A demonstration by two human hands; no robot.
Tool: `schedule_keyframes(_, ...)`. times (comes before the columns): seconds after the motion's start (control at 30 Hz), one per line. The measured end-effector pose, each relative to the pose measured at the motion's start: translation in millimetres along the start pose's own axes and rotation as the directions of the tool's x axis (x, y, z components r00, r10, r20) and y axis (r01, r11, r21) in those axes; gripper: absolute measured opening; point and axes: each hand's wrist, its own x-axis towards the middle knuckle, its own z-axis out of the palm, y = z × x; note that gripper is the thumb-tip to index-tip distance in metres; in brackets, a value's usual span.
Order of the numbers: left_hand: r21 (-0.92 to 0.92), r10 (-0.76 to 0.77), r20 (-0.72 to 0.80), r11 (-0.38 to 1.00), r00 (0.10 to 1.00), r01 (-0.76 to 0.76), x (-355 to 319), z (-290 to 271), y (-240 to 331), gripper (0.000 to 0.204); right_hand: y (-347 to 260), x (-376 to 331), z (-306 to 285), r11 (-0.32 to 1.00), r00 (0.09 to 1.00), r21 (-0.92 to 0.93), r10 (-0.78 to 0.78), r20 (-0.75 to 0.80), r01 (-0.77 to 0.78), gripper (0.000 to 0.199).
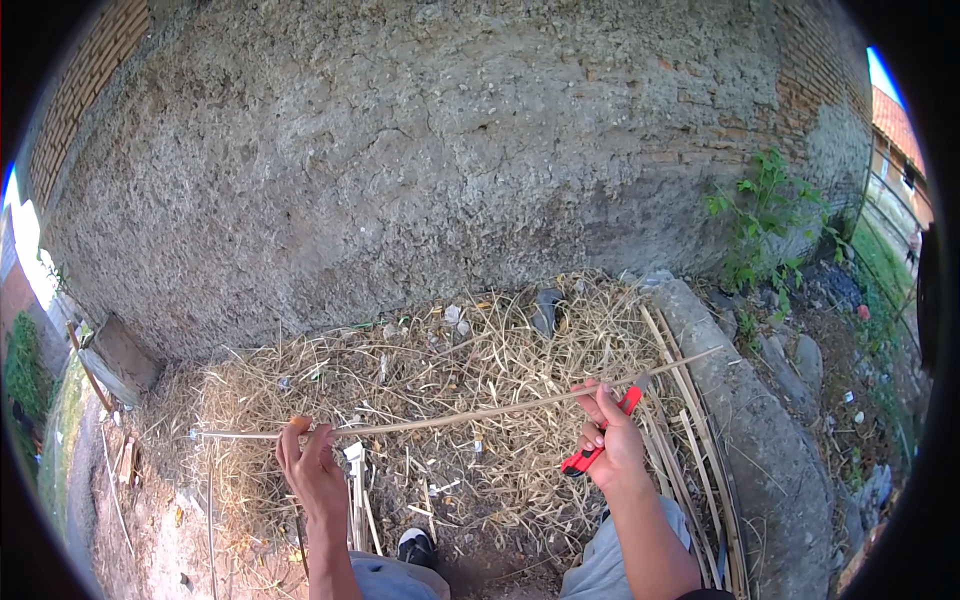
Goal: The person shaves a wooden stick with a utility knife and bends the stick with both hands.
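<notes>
A long, thin strip of split bamboo or cane (470, 414) stretches across in front of me, bowing slightly downward in the middle. Near its left end, my left hand (314, 470) pinches it between thumb and fingers. My right hand (618, 448) is closed around a red utility knife (631, 400), whose blade points up and away to the right. The strip's right part passes by the thumb and fingertips of that hand, at the knife blade, and its tip sticks out beyond. Whether the blade touches the strip I cannot tell.
Pale shavings (520, 370) cover the ground below. Several long strips (705, 450) lie at my right, along a concrete edge (770, 450). A rough wall (430, 170) rises ahead, with a green plant (765, 215) at its right. Short pale pieces (358, 490) stand near my shoe (415, 547).
</notes>
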Motion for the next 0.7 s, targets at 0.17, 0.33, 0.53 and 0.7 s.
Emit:
schedule_keyframes(0.17, 0.012, -0.019, 0.031, 1.0, 0.999, 0.019, 1.4, 5.3, 1.8, 0.025, 7.3, 7.4, -4.6, 0.999, 0.999, 0.009, 0.038, 0.0, -0.038, 0.03)
schedule_keyframes(0.33, 0.042, 0.044, 0.028, 0.998, 0.999, -0.045, -2.9, 5.2, -1.8, 0.025, 10.0, 8.4, -3.5, 0.998, 0.998, 0.008, 0.054, -0.015, -0.054, 0.029)
schedule_keyframes(0.53, 0.026, 0.076, 0.139, 0.996, 0.987, -0.081, -3.7, -5.2, 10.0, 0.021, 12.5, 13.0, -7.8, 1.0, 0.998, 0.012, 0.014, -0.06, -0.013, 0.028)
schedule_keyframes(0.7, -0.023, 0.086, 0.279, 0.996, 0.956, -0.083, -11.0, 3.9, 5.7, 0.029, 13.5, 30.1, -17.3, 0.996, 0.993, 0.078, -0.024, -0.117, 0.033, 0.031)
